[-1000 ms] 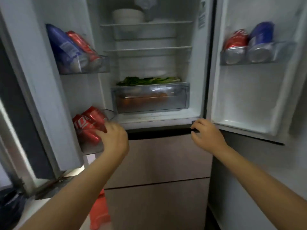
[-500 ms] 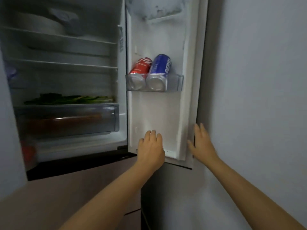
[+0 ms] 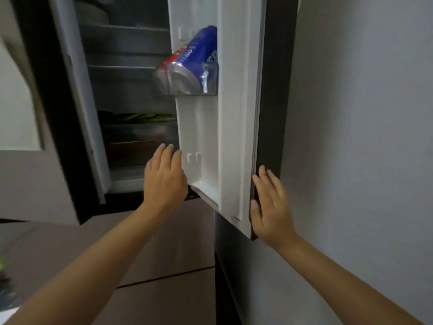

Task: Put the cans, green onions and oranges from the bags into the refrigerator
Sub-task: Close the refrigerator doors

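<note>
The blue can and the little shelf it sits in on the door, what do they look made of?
The blue can looks like thin metal, likely aluminium: its bare end shines silver under a glossy printed wall. The shelf looks like clear hard plastic, since the cans show through its front. The door lining around them looks like smooth white moulded plastic, though the blur leaves that open.

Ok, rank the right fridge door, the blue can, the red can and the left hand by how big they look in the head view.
1. Right fridge door, by far the largest.
2. Left hand.
3. Blue can, close to the hand; the hand is nearer the camera, so that order is unsure.
4. Red can, mostly hidden behind the blue can.
</note>
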`<act>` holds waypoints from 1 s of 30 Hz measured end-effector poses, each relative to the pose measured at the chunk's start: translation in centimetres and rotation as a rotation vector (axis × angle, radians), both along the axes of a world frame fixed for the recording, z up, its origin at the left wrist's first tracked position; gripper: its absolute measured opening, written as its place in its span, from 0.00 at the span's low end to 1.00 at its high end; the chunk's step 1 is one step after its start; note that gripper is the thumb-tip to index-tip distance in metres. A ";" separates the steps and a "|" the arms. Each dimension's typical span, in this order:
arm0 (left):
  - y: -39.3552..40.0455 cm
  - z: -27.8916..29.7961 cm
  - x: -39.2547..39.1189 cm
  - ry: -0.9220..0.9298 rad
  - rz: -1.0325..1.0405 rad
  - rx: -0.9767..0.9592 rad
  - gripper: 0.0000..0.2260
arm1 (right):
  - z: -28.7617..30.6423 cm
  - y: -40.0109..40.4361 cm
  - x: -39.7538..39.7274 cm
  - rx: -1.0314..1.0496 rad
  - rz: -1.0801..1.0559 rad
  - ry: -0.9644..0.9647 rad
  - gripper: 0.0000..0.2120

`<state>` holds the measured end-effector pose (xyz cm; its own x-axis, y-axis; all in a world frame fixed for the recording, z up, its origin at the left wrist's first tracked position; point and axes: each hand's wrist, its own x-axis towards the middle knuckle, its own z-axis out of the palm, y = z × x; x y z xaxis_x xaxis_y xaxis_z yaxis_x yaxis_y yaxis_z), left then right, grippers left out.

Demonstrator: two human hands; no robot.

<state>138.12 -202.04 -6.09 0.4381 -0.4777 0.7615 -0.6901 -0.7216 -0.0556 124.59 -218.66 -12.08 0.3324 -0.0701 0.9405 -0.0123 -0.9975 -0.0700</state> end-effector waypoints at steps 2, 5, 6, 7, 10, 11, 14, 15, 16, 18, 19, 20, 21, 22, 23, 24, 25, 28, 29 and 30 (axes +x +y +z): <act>2.7 0.2 1.1 -0.036 0.039 -0.041 0.21 | 0.4 2.1 0.9 -0.138 0.038 -0.076 0.17; 6.7 0.4 3.1 -0.106 0.085 -0.155 0.18 | 1.8 4.8 3.5 -0.261 0.166 -0.086 0.19; 8.1 0.4 3.9 -0.107 0.097 -0.196 0.17 | 2.2 5.7 4.6 -0.289 0.208 -0.075 0.19; 9.6 0.4 4.8 -0.093 0.112 -0.228 0.17 | 2.6 6.7 5.9 -0.314 0.242 -0.070 0.19; 13.7 0.0 7.5 -0.016 0.188 -0.236 0.20 | 3.2 9.8 10.3 -0.344 0.345 -0.088 0.21; 15.0 -0.1 8.7 -0.002 0.215 -0.222 0.21 | 3.3 10.8 12.0 -0.321 0.384 -0.092 0.22; 18.2 0.1 12.4 0.031 0.279 -0.149 0.21 | 3.5 13.5 17.1 -0.255 0.430 -0.068 0.36; 18.9 0.1 13.9 0.063 0.300 -0.119 0.22 | 3.6 14.3 18.8 -0.263 0.421 -0.049 0.38; 19.6 0.1 15.4 0.087 0.295 -0.103 0.23 | 3.6 15.0 20.4 -0.281 0.404 -0.035 0.38; 20.4 0.2 18.3 0.083 0.222 -0.091 0.27 | 3.5 16.0 23.6 -0.285 0.351 -0.022 0.35; 20.4 0.2 19.8 0.069 0.178 -0.086 0.31 | 3.3 16.3 25.1 -0.262 0.323 -0.013 0.34; 20.2 0.2 21.2 0.062 0.147 -0.080 0.34 | 3.1 16.3 26.5 -0.240 0.292 -0.004 0.33; 20.0 0.2 22.6 0.033 0.123 -0.082 0.35 | 2.9 16.2 27.9 -0.230 0.261 0.001 0.31; 19.7 0.0 24.0 -0.039 0.099 -0.096 0.34 | 2.7 15.8 29.2 -0.227 0.229 0.006 0.28; 19.3 -0.4 25.1 -0.140 0.075 -0.122 0.32 | 2.5 15.4 30.4 -0.226 0.193 0.009 0.26; 18.8 -0.8 26.1 -0.228 0.058 -0.140 0.30 | 2.2 14.9 31.4 -0.230 0.155 0.013 0.26; 18.4 -1.0 27.1 -0.288 0.045 -0.155 0.28 | 2.1 14.6 32.4 -0.235 0.115 0.016 0.26; 17.1 -1.6 29.4 -0.404 -0.002 -0.214 0.27 | 1.5 14.0 34.6 -0.262 0.007 -0.019 0.26; 16.7 -1.9 30.1 -0.448 -0.010 -0.230 0.27 | 1.2 13.8 35.3 -0.269 -0.027 -0.058 0.26; 16.4 -2.0 30.7 -0.488 -0.017 -0.244 0.27 | 0.9 13.7 35.9 -0.278 -0.062 -0.096 0.27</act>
